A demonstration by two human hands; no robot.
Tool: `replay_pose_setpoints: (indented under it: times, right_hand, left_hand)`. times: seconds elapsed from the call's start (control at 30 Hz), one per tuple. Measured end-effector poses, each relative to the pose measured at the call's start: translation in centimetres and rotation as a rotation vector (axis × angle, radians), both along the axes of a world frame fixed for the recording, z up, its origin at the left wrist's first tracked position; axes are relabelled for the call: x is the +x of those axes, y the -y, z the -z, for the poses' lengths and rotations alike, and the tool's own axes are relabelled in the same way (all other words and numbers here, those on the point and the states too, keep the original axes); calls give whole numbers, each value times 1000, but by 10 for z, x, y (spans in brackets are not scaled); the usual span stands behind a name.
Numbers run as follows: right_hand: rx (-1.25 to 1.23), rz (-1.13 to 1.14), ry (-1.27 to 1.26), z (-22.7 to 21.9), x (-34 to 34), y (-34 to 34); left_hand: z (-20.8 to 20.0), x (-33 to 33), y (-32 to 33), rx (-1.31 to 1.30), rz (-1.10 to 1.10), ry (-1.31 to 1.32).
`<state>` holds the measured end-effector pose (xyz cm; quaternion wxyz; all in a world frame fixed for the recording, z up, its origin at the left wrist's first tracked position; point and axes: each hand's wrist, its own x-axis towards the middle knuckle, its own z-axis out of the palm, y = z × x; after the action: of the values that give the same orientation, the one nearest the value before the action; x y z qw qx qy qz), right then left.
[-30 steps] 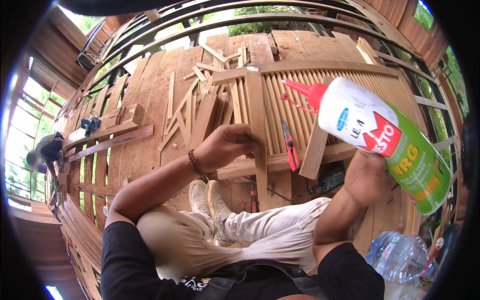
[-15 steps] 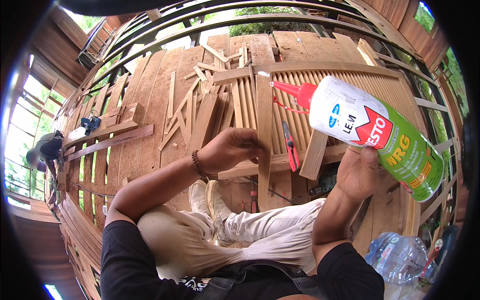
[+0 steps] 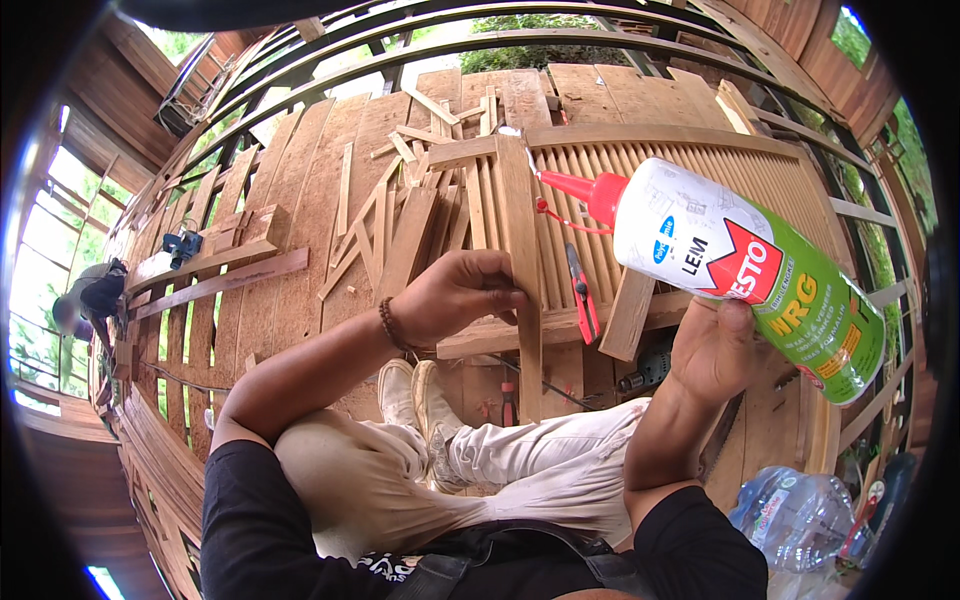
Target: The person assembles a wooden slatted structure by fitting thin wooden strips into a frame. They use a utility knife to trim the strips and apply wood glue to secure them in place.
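My right hand (image 3: 715,350) is wrapped around a white and green glue bottle (image 3: 790,290), tilted so its red nozzle (image 3: 575,186) points left. The nozzle's loose red cap hangs on a strap below it. A narrow wooden slat (image 3: 518,220) stands raised before me, pinched near its middle by the fingers of my left hand (image 3: 465,290). White glue (image 3: 510,131) sits on the slat's far end, close to the nozzle tip. Behind the slat lies a wooden louvred panel (image 3: 690,150) with slanted slats in a frame.
A red utility knife (image 3: 581,295) and a short wood block (image 3: 628,310) rest on the panel. Loose wood strips (image 3: 385,220) are piled to its left. A drill (image 3: 645,378), screwdriver (image 3: 508,402) and clear plastic bottle (image 3: 800,515) are nearby. Another person (image 3: 90,300) crouches far left.
The slat's far end has moved slightly left and away, and white glue shows more on it. The glue bottle has dipped a little toward me and left. Both hands keep their hold.
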<state>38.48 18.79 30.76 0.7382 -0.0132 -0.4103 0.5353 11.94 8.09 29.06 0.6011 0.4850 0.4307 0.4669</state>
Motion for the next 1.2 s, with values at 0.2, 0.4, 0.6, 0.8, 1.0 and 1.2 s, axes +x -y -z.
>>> replay_pose_setpoints:
  times: [0.2,0.4,0.6,0.8,1.0,1.2]
  right_hand:
    - [-18,-12,-21,1,-1,4]
    - [6,-39,22,2,1,3]
    - [3,-69,13,4,1,6]
    - [-38,-20,71,8,3,9]
    - [-35,-2,86,3,-4,13]
    - [-35,0,71,4,-3,10]
  left_hand:
    - [-5,0,1,5,-14,-10]
    - [-6,-1,2,39,-28,-13]
    - [-4,-6,2,39,-49,-17]
    - [-8,-3,1,46,-92,34]
    - [-10,-4,5,25,-26,30]
    - [-4,-2,5,22,4,51]
